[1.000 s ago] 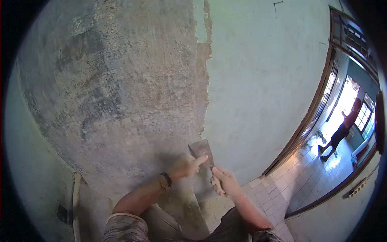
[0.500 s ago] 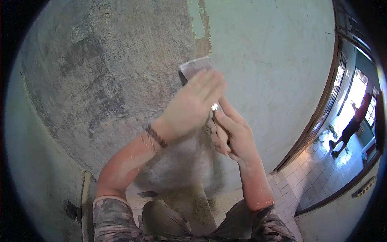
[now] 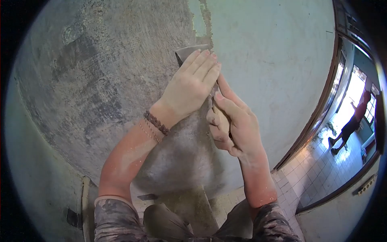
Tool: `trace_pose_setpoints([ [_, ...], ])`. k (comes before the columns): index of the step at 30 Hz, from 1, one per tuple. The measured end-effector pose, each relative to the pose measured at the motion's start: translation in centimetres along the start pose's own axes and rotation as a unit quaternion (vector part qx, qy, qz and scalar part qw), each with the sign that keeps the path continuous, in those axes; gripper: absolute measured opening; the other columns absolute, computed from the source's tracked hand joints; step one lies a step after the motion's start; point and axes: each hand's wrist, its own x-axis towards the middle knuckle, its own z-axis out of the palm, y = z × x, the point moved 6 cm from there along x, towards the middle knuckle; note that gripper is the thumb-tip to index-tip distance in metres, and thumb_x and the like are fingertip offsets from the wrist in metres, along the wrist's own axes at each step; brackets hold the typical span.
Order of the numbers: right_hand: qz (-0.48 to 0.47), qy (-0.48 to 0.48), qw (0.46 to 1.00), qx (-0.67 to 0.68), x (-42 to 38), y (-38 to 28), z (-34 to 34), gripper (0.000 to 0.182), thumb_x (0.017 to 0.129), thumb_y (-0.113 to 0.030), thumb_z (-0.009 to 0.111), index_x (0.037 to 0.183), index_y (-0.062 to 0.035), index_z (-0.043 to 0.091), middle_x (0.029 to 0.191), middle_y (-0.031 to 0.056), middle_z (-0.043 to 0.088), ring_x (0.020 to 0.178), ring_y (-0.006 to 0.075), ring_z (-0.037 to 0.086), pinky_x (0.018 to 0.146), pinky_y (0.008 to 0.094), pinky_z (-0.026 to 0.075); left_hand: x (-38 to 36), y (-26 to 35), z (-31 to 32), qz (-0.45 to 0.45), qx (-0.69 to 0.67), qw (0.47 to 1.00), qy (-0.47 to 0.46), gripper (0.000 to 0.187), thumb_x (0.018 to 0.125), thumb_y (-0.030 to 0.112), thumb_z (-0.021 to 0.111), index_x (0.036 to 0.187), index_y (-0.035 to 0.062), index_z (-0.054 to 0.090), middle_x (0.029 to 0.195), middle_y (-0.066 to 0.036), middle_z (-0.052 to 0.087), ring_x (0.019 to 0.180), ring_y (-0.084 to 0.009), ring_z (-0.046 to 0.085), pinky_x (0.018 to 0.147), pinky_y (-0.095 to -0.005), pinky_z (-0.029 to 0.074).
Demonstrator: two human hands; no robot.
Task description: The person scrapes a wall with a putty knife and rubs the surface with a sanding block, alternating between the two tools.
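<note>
Two hands work a scraper (image 3: 186, 53) against the wall (image 3: 274, 60), at the edge where the green paint meets the bare grey patch (image 3: 100, 80). The left hand (image 3: 192, 86) lies flat on the blade, its fingers (image 3: 203, 64) straight and pressed together. The right hand (image 3: 234, 125) is curled around the handle just below, fingers wrapped tight. A braided band (image 3: 156, 123) circles the left wrist. Another person (image 3: 350, 123) stands well apart in the bright doorway.
</note>
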Motion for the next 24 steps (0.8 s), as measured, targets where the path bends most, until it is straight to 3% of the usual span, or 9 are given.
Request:
trace_pose_setpoints([
  [2,0.000,0.000,1.000,0.011,1.1,-1.9,1.2,0.057,0.102,-0.022,0.041,0.156,-0.0235,0.022,0.070,0.0006,0.051,0.041,0.0063,0.041,0.030,0.0198,0.030,0.9,-0.9,-0.2,0.008,-0.018,0.999,0.041,0.042,0.078,0.007,0.063,0.119,-0.0009,0.060,0.123,-0.020,0.062,0.120,-0.0356,0.056,0.108,-0.0465,0.041],
  [6,0.020,-0.015,1.000,0.013,1.3,-3.2,1.4,0.057,0.102,-0.024,0.041,0.156,-0.0250,0.021,0.071,0.0012,0.052,0.040,0.0054,0.038,0.029,0.0187,0.026,2.5,-1.4,-1.0,-0.027,-0.048,0.998,0.032,0.041,0.077,0.005,0.063,0.118,0.0000,0.061,0.122,-0.019,0.062,0.119,-0.0356,0.057,0.107,-0.0461,0.043],
  [8,0.025,-0.001,0.999,0.025,0.7,-0.6,-0.1,0.058,0.102,-0.023,0.043,0.156,-0.0241,0.021,0.071,0.0013,0.052,0.040,0.0054,0.038,0.030,0.0184,0.027,0.4,0.3,0.0,0.009,-0.007,1.000,0.015,0.041,0.076,0.005,0.064,0.118,0.0010,0.062,0.120,-0.018,0.063,0.116,-0.0351,0.059,0.103,-0.0440,0.046],
  [10,-0.026,-0.011,0.999,-0.031,0.4,0.5,-1.2,0.059,0.101,-0.024,0.043,0.156,-0.0237,0.020,0.071,0.0010,0.052,0.040,0.0056,0.039,0.031,0.0178,0.029,0.1,0.0,0.6,0.008,-0.004,0.999,0.031,0.041,0.077,0.005,0.064,0.118,0.0016,0.062,0.120,-0.018,0.064,0.115,-0.0350,0.059,0.102,-0.0438,0.047],
  [12,-0.031,-0.013,0.999,-0.021,2.5,-1.7,-0.5,0.059,0.101,-0.023,0.043,0.156,-0.0216,0.020,0.068,0.0003,0.051,0.040,0.0062,0.039,0.032,0.0186,0.031,1.5,-0.7,0.4,0.002,-0.011,0.999,0.043,0.041,0.077,0.005,0.064,0.118,0.0021,0.062,0.120,-0.017,0.064,0.115,-0.0348,0.060,0.101,-0.0435,0.048],
  [15,-0.012,-0.047,0.999,0.004,3.9,-4.8,1.4,0.059,0.102,-0.023,0.043,0.156,-0.0196,0.020,0.064,-0.0015,0.049,0.040,0.0062,0.039,0.033,0.0207,0.031,5.2,-3.0,-1.6,-0.011,-0.021,0.998,0.050,0.029,0.079,0.008,0.060,0.107,0.0005,0.061,0.115,-0.019,0.064,0.114,-0.0340,0.059,0.101,-0.0436,0.046],
  [17,-0.008,-0.060,0.998,0.017,3.3,-4.0,0.7,0.058,0.102,-0.022,0.041,0.156,-0.0184,0.019,0.059,-0.0028,0.046,0.039,0.0063,0.037,0.033,0.0225,0.032,4.0,-2.7,-1.0,-0.031,-0.023,0.999,0.011,0.042,0.076,0.003,0.066,0.119,0.0026,0.062,0.121,-0.017,0.063,0.117,-0.0356,0.059,0.104,-0.0463,0.045],
  [22,0.023,-0.064,0.998,0.011,-2.1,3.7,-2.8,0.059,0.103,-0.020,0.041,0.156,-0.0150,0.017,0.056,-0.0029,0.044,0.038,0.0063,0.036,0.033,0.0228,0.032,-3.9,3.5,0.4,0.002,-0.007,0.999,-0.037,0.040,0.078,0.007,0.061,0.116,-0.0016,0.061,0.124,-0.018,0.061,0.120,-0.0344,0.056,0.107,-0.0435,0.043],
  [24,0.023,-0.063,0.998,-0.016,-1.8,3.4,-2.9,0.058,0.103,-0.019,0.041,0.156,-0.0133,0.018,0.055,-0.0026,0.044,0.038,0.0065,0.036,0.033,0.0228,0.032,-3.4,3.1,0.6,0.009,-0.007,0.998,-0.059,0.041,0.078,0.007,0.060,0.118,-0.0019,0.061,0.126,-0.018,0.060,0.120,-0.0344,0.056,0.108,-0.0434,0.043],
])
